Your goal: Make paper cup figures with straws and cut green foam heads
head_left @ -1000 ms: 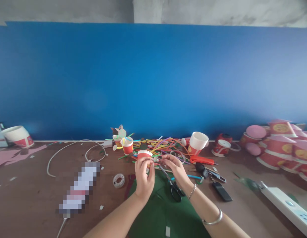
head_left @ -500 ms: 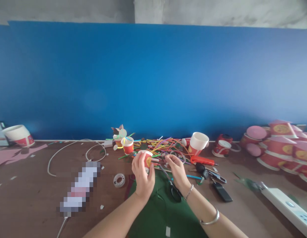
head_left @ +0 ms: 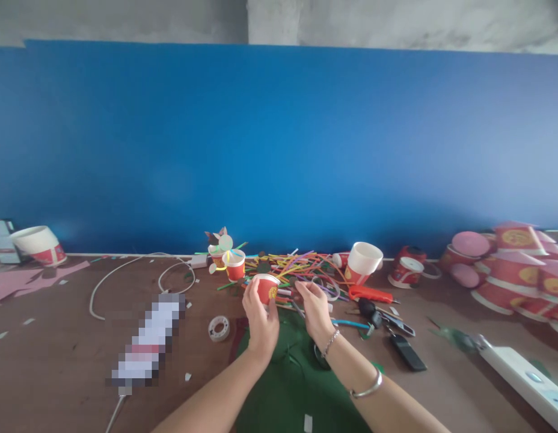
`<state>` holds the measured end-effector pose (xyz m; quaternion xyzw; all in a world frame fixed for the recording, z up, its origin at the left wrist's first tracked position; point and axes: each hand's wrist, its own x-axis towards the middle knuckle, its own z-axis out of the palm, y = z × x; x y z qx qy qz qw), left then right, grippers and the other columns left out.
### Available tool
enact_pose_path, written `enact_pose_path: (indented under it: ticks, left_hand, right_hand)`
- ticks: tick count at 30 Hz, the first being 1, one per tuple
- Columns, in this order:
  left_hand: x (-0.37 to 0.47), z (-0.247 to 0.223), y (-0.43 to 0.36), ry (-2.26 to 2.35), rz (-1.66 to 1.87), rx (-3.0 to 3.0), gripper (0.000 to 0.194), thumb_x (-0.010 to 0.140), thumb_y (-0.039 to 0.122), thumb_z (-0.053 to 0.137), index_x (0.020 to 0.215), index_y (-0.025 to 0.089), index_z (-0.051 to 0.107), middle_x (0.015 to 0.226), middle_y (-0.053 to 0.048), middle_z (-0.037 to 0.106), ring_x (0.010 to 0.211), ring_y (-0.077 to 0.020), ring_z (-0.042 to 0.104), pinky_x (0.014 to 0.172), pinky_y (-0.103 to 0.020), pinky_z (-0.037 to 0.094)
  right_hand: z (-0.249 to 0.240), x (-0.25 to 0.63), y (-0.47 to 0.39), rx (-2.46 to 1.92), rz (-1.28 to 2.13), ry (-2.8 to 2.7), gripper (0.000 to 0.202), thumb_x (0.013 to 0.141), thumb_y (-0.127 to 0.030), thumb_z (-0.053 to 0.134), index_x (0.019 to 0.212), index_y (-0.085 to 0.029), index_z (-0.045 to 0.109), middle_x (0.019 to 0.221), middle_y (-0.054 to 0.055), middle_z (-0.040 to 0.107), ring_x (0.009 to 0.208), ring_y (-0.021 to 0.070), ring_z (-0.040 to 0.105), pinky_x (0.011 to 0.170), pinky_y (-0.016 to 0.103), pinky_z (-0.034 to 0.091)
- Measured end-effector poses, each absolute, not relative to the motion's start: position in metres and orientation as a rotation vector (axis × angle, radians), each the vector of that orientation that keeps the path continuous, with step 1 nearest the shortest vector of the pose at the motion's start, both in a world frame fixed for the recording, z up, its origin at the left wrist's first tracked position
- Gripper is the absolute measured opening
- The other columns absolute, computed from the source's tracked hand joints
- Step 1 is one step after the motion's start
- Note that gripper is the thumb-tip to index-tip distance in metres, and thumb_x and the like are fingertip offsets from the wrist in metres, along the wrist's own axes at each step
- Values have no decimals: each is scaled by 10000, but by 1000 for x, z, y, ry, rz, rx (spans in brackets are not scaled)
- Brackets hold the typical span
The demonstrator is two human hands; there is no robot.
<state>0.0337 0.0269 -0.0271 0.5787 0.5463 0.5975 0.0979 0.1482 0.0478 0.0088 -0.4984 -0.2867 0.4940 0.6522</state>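
Observation:
In the head view, my left hand [head_left: 262, 328] is wrapped round a red paper cup [head_left: 266, 291] with a yellow emblem and a white rim, held tilted above the table. Just to its right, my right hand [head_left: 317, 310] pinches a small dark round piece [head_left: 293, 281] between thumb and fingertips, apart from the cup. Scissors [head_left: 321, 356] lie under my right wrist, mostly hidden by it. Both forearms reach over a dark green sheet [head_left: 301, 394]. Behind the hands spreads a heap of coloured pipe cleaners [head_left: 301, 263].
A tape roll [head_left: 219, 329] and a blurred-out phone [head_left: 146, 343] lie left. White paper cups [head_left: 364, 258] stand behind. An orange glue gun [head_left: 370, 293], keys [head_left: 401, 350], a power strip [head_left: 522, 374] and stacked red cups [head_left: 516, 273] are at right.
My right hand has come slightly left and closer to the cup, covering more of the scissors. The cup's tilt has changed a little in my left hand. The view has shifted slightly.

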Motion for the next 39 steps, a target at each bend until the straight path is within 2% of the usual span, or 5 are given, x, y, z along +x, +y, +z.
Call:
enact_pose_path:
  ticks: [16, 21, 28, 33, 39]
  left_hand:
    - [36, -30, 27, 1586, 1727, 1714, 455, 845, 104, 450, 1291, 131, 370, 1282, -187, 430, 1246, -285, 376, 1037, -487, 330]
    - [37, -30, 28, 1587, 1736, 1723, 455, 839, 107, 462, 1286, 142, 383, 1274, -179, 445, 1241, -285, 388, 1036, -485, 331]
    - [37, -30, 26, 1577, 1725, 1743, 487, 823, 73, 459, 1298, 144, 375, 1289, -178, 432, 1240, -280, 387, 1036, -479, 334]
    - [39, -26, 23, 1569, 1715, 1770, 499, 826, 56, 443, 1310, 149, 360, 1306, -174, 417, 1262, -277, 364, 1043, -488, 328]
    - [41, -25, 21, 1531, 1697, 1783, 516, 825, 63, 445, 1322, 158, 343, 1326, -171, 392, 1276, -275, 349, 1048, -488, 331]
  right_hand:
    - [11, 147, 63, -1113, 1086, -799, 327, 599, -441, 733, 693, -195, 540, 634, 8, 638, 582, 168, 611, 472, 244, 450]
    - [13, 151, 68, -1151, 998, -909, 297, 604, -433, 711, 635, -195, 537, 557, -4, 592, 567, 170, 584, 503, 267, 459]
    - [18, 154, 76, -1204, 934, -936, 278, 533, -380, 740, 577, -173, 560, 499, -28, 550, 481, 105, 460, 475, 231, 359]
    - [16, 152, 78, -1245, 951, -949, 274, 554, -381, 727, 600, -175, 551, 468, -47, 521, 426, 89, 408, 421, 219, 311]
    - [13, 154, 82, -1255, 982, -959, 243, 573, -356, 726, 616, -178, 566, 467, -56, 527, 429, 92, 435, 419, 212, 332]
